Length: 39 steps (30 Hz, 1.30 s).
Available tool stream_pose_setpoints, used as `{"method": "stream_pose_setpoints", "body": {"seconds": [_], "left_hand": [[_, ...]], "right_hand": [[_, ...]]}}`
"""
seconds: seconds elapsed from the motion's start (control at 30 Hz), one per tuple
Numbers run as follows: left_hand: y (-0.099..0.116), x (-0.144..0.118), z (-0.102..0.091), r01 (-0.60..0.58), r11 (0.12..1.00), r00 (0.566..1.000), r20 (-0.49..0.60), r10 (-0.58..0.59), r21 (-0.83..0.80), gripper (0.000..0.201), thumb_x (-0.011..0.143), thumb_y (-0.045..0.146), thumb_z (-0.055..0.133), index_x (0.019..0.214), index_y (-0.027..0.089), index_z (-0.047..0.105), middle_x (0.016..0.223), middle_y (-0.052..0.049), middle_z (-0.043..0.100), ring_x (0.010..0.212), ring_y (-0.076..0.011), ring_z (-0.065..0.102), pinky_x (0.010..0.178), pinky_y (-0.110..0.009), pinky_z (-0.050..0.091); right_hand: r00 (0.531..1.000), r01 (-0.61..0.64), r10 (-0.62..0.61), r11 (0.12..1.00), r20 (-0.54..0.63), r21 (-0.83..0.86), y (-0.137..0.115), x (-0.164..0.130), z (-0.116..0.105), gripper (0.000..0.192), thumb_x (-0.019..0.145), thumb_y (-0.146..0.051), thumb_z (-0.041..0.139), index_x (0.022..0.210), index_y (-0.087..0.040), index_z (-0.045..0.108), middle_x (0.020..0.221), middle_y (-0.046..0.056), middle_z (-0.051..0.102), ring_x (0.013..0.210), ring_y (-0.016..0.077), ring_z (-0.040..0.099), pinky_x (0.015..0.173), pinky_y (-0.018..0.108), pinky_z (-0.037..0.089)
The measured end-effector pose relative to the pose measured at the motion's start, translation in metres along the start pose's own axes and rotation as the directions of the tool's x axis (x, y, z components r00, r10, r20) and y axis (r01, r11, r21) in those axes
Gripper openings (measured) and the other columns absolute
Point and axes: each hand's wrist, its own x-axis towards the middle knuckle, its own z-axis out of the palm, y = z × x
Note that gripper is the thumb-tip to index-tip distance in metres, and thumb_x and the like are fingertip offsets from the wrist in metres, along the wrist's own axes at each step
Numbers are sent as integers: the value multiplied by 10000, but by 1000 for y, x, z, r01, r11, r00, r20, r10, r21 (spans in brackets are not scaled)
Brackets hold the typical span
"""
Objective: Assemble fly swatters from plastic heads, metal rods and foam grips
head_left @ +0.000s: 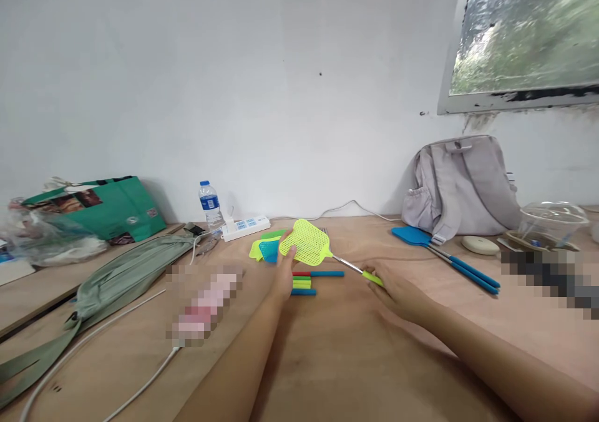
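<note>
A yellow-green fly swatter (306, 242) with a perforated head and a metal rod is held above the table. My left hand (284, 272) grips the left edge of its head, thumb on the front face. At the other end my right hand (386, 288) is closed around the yellow-green handle. Behind and below lie more swatters, among them a blue swatter head (268, 250) and a yellow one (255, 250). Their handles, such as a blue handle (327, 274), stick out to the right of my left hand. Two blue swatters (461, 269) rest farther right.
Along the wall stand a green bag (126, 210), a water bottle (209, 205), a white power strip (246, 227) and a grey backpack (468, 188). A grey-green strap bag (126, 278) and white cables lie left. A white case (480, 245) and a clear plastic bowl (552, 222) sit right.
</note>
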Motion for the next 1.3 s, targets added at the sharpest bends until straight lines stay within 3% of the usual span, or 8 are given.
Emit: {"method": "stream_pose_setpoints", "body": {"seconds": [0.13,0.27,0.33,0.43,0.6,0.8,1.13,1.3], "left_hand": [[-5,0,-2,-23,953,997,77,-1,303,407,800,423,401,1139,207,462,1122,-67,548,1043,-172,497,899,-328,370],[-7,-3,-6,-164,637,977,213,-1,753,302,750,306,497,1036,225,545,1035,-50,582,1001,-198,506,883,-344,366],[-7,-4,-6,-239,480,959,282,-18,844,212,750,254,477,925,222,592,987,-42,593,974,-202,513,862,-340,374],[-8,-6,-5,-304,365,940,340,-37,880,186,747,195,446,828,220,612,951,-28,597,936,-194,520,837,-328,382],[-14,-5,-5,-345,332,922,383,-55,878,197,735,163,438,799,211,617,941,-22,603,931,-187,521,821,-312,388],[-16,-4,-6,-357,332,914,400,-69,873,198,729,155,439,781,208,622,930,-25,603,924,-181,525,813,-303,395],[-14,-4,-2,-362,341,906,414,-93,868,191,725,153,441,743,201,625,905,-31,601,891,-183,532,805,-312,398],[-15,-4,-3,-365,332,902,419,-106,870,190,725,152,444,740,202,626,902,-35,603,895,-189,532,810,-320,396]], "right_hand": [[998,-10,7,999,-70,-47,24,4,-3,233,811,-234,340,1036,-199,387,975,79,538,876,186,528,761,336,412],[970,-28,-6,990,-245,-137,54,5,-17,232,806,-258,351,1022,-179,387,970,100,520,883,191,517,780,334,400],[945,-81,12,976,-327,-201,71,3,-28,230,796,-264,355,1002,-172,402,958,106,515,865,193,515,769,324,398],[917,-190,70,942,-393,-277,99,-4,-46,221,771,-270,364,959,-173,430,891,97,533,811,194,521,737,307,398],[855,-413,259,865,-449,-286,140,-18,-71,226,677,-249,452,897,-198,459,738,48,584,654,177,537,618,277,394],[827,-494,356,830,-436,-259,164,-26,-83,204,591,-213,508,793,-204,475,763,49,620,628,164,550,588,264,393],[838,-519,386,781,-386,-347,161,-31,-76,164,598,-251,519,747,-192,556,806,60,618,721,185,559,603,261,390],[863,-473,348,812,-367,-343,149,-25,-72,154,604,-223,501,744,-194,557,798,52,604,747,189,550,644,268,391]]}}
